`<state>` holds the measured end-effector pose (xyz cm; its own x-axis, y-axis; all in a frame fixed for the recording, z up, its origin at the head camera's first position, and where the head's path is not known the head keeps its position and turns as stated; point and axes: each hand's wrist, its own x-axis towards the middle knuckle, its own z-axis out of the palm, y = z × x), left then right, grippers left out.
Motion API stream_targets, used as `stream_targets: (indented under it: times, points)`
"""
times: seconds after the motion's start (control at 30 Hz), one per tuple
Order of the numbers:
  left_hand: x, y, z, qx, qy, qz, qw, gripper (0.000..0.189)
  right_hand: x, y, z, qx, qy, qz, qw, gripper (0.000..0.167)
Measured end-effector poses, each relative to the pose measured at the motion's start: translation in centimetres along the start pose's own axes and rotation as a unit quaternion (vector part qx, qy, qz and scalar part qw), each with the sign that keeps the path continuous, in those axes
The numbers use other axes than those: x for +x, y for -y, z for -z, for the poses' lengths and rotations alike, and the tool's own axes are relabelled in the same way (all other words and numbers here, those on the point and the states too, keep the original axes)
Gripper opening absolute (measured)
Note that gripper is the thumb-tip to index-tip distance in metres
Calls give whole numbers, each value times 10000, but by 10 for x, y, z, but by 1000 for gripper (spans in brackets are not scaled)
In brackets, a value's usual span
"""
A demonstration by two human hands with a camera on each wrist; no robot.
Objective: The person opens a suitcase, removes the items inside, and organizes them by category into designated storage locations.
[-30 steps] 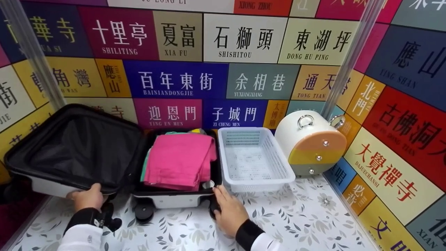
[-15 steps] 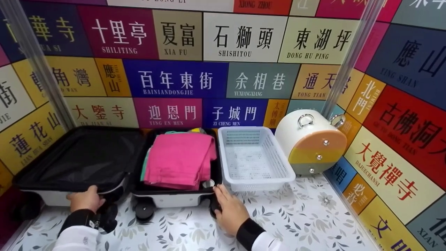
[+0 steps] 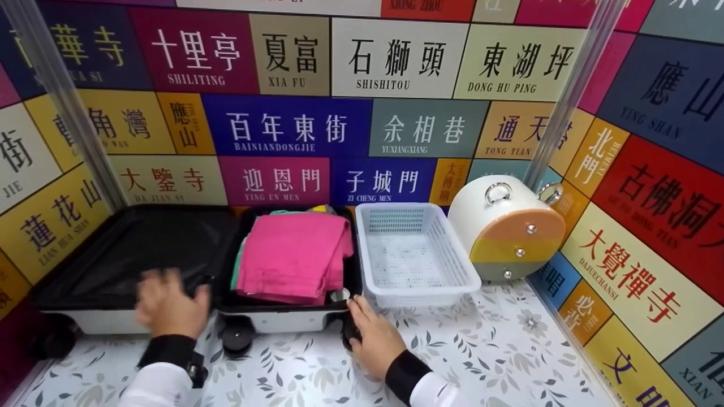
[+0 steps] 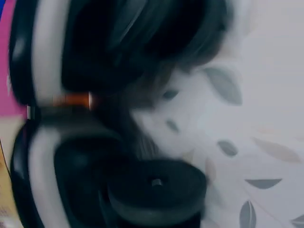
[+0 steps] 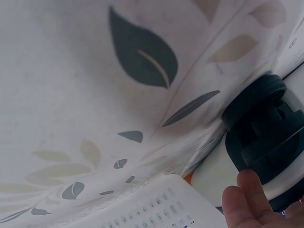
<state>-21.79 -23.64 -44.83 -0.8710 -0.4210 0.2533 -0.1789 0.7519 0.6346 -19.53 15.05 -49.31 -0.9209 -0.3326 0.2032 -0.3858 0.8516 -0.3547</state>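
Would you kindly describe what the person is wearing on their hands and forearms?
The left hand and right hand wear no gloves. A wide black left wristband and a similar right wristband adjoin the white left sleeve and white right sleeve. A small dark attachment shows at the left wristband.

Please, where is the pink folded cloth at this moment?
In the head view, the pink cloth lies in the right half of the open suitcase, just left of the white basket.

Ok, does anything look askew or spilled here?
Nothing looks spilled. The folded pink cloth just sits slightly askew, its edges not square with the suitcase, and green cloth peeks out at left.
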Motion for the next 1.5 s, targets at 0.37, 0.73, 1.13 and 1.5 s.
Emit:
stream_targets:
  times: [0.37, 0.73, 1.13, 1.5]
  points:
    - [-21, -2, -31, 798, 844, -2066, 9715, 44, 3, 0, 1, 140, 196, -40, 9997, 84]
    - [-17, -15, -20, 1241, 1460, -1776, 9653, 50, 6, 1, 8, 308, 266, -67, 9991, 78]
    - [-1, -46, -21, 727, 1371, -940, 9834, 77, 38, 17, 32, 1355, -198, -317, 9901, 58]
    - [22, -72, -54, -208, 1768, -77, 9840, 101, 98, 39, 36, 3276, -270, -1878, 9256, 83]
